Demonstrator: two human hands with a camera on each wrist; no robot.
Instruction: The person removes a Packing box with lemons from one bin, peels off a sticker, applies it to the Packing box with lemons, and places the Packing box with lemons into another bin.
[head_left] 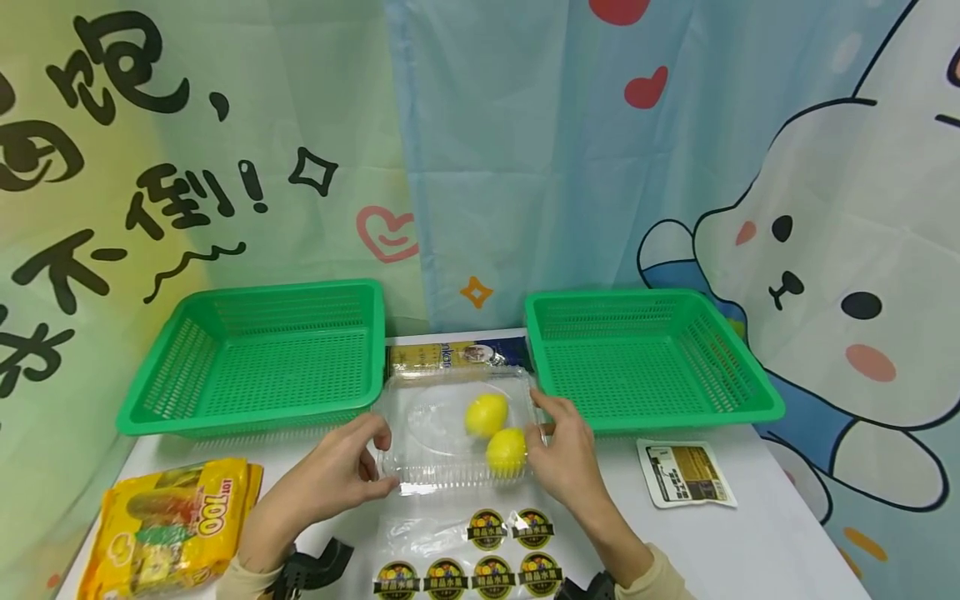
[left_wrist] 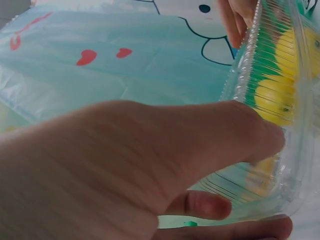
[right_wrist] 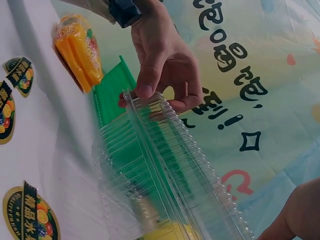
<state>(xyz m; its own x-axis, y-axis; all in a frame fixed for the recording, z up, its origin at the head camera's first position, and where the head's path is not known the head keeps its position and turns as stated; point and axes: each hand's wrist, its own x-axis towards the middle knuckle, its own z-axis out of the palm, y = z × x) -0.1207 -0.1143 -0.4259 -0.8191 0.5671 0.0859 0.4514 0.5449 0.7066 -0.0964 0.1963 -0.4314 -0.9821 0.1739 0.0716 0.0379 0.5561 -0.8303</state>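
Clear plastic is what I'm handling: a ribbed clamshell box (head_left: 457,433) sits on the white surface (head_left: 750,533) between two green baskets, with two lemons (head_left: 497,432) inside it, touching each other toward its right half. My left hand (head_left: 337,475) holds the box's near left corner, thumb on the lid and fingers curled at the rim; in the left wrist view the fingers (left_wrist: 210,204) lie under the box's wall, so that grip is closed on the plastic. My right hand (head_left: 566,458) holds the right edge of the box beside the nearer lemon, fingers bent over the rim (how tightly, I cannot tell from the wrist view, which shows mostly the ribbed lid (right_wrist: 180,165) and the other hand).

The left basket (head_left: 258,358) and right basket (head_left: 648,354) stand behind the box on either side, each just beside it. A flat yellow and blue packet (head_left: 457,356) lies behind the box, between the baskets. Just in front of the box lies a sheet of round fruit stickers (head_left: 480,554). A yellow snack bag (head_left: 168,525) lies at the near left of the surface, well apart from the box, and a small white label card (head_left: 686,472) lies to the right, in front of the right basket. A cartoon curtain (head_left: 675,167) hangs behind everything.
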